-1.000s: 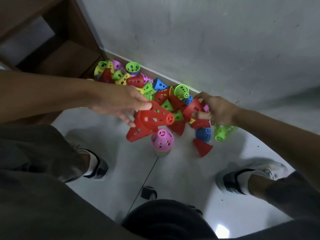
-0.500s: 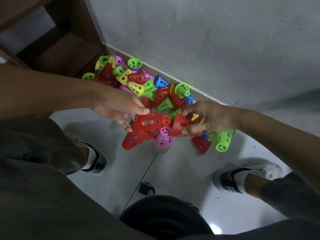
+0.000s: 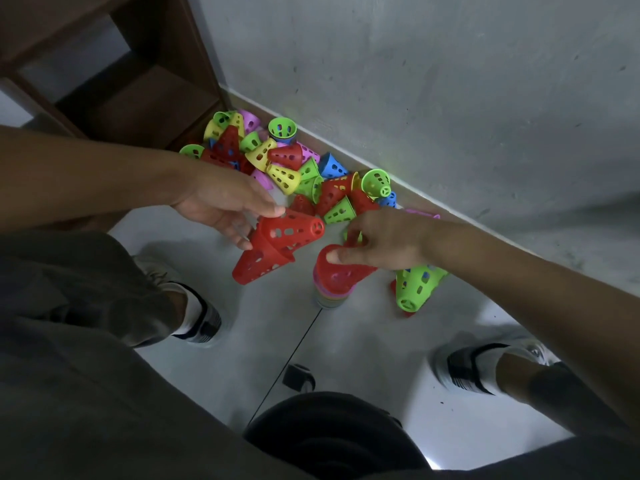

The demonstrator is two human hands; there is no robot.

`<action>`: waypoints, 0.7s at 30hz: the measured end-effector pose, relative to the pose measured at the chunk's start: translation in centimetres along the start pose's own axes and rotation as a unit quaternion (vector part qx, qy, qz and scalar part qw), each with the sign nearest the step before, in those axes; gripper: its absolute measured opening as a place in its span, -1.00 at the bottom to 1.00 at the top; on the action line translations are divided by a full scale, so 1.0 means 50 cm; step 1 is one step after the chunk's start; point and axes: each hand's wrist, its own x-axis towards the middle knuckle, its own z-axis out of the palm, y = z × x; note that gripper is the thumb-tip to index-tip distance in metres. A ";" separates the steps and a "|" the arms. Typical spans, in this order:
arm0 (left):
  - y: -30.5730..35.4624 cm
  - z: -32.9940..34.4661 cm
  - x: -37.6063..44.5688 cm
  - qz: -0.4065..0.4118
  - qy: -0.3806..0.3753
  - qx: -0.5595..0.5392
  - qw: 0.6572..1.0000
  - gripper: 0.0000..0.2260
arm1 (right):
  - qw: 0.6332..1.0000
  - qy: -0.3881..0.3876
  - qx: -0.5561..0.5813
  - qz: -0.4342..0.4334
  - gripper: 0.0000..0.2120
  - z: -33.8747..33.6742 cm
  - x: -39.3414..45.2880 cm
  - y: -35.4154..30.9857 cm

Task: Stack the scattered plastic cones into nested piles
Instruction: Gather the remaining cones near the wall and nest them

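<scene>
Many perforated plastic cones in red, green, yellow, blue and pink lie in a loose heap (image 3: 304, 174) along the foot of the wall. My left hand (image 3: 221, 206) grips a nested pair of red cones (image 3: 273, 247), tilted with the tips pointing right. My right hand (image 3: 384, 240) holds a single red cone (image 3: 339, 275) on top of an upright nested pile (image 3: 330, 296) of mixed colours on the floor; the thumb presses on the cone's wall. A green cone stack (image 3: 414, 285) lies on its side just right of the pile.
A dark wooden shelf unit (image 3: 114, 81) stands at the back left, touching the heap. The grey wall (image 3: 433, 98) runs diagonally behind the cones. My two feet (image 3: 197, 317) (image 3: 481, 368) flank the pale tiled floor; a black round stool edge (image 3: 332, 431) is below.
My right hand picked a red cone from the heap, carried it left and down, and set it over the pink-topped pile. My left hand kept the red pair, shifting slightly.
</scene>
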 end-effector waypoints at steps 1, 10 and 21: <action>-0.003 -0.005 0.002 0.007 0.009 -0.016 1.000 -0.58 | 1.000 0.012 0.019 0.005 -0.37 -0.001 -0.002 0.000; -0.016 -0.002 0.003 0.000 -0.041 -0.008 0.999 -0.64 | 0.943 0.061 0.326 -0.023 -0.66 -0.017 -0.013 0.029; -0.043 -0.004 0.014 0.026 -0.041 0.000 0.999 -0.53 | 0.624 0.212 0.752 -0.016 -0.87 0.039 0.033 -0.036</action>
